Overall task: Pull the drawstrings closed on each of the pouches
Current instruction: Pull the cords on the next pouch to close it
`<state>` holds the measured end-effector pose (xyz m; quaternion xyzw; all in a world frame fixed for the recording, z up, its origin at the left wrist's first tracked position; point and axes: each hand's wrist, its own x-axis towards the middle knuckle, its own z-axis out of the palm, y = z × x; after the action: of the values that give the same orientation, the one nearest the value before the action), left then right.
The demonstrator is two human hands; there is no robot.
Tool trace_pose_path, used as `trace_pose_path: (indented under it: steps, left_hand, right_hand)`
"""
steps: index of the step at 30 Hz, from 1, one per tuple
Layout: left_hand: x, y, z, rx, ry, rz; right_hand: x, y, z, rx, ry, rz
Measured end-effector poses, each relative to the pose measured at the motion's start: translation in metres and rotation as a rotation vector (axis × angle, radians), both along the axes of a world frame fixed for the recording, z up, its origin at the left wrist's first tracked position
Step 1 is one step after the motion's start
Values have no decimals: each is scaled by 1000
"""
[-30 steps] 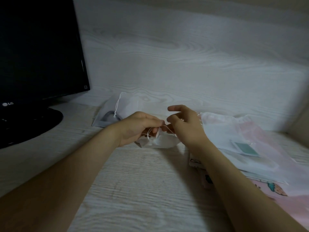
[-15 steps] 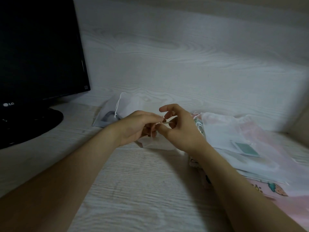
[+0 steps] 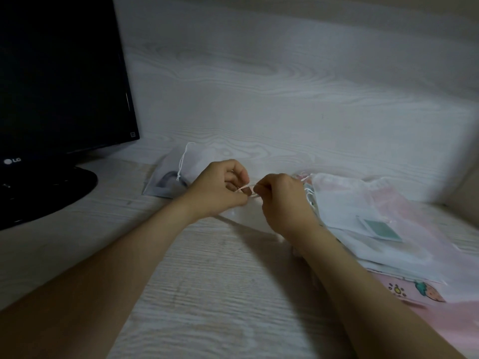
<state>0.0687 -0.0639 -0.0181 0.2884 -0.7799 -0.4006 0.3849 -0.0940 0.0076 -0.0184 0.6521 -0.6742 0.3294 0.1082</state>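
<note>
Hands, 2: left hand [image 3: 217, 190] & right hand [image 3: 282, 203], fingers curled, each pinching white drawstring [image 3: 245, 189] of 1 small pouch [image 3: 242, 215], mid table [image 3: 207, 281]. Second pouch [image 3: 168, 182], 1, far left. Pouch pile [image 3: 363, 208] right, qty unclear. Monitor [image 3: 59, 73], 1, left.

A small white pouch [image 3: 241, 216] lies flat, its thin white drawstring [image 3: 245, 189] stretched taut just above it. Behind it to the left lies a second pouch [image 3: 166, 177], sheer white, its cord [image 3: 182, 161] trailing loose. To the right is a pile of pouches [image 3: 344, 203], all sheer.
</note>
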Motion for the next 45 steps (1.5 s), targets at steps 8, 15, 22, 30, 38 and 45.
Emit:
trace_pose_path:
  steps: [8, 15, 22, 30, 38, 45]
  left_hand:
    - [-6, -1, -8, -317, -83, 134]
    - [-10, -2, -9, -333, -99, 176]
    - [-9, 1, 11, 117, 192, 219]
    - [0, -3, 22, 603, 602, 128]
    - [4, 2, 15, 69, 77, 264]
    - [-2, -2, -5, -367, -217, 201]
  right_hand:
    - [1, 7, 3, 109, -571, 83]
    - [4, 10, 5, 28, -730, 122]
    - [0, 4, 0, -21, -620, 47]
    - [-6, -1, -3, -14, -433, 83]
    - [-11, -9, -11, 37, -42, -132]
    - [-6, 0, -4, 9, -216, -29]
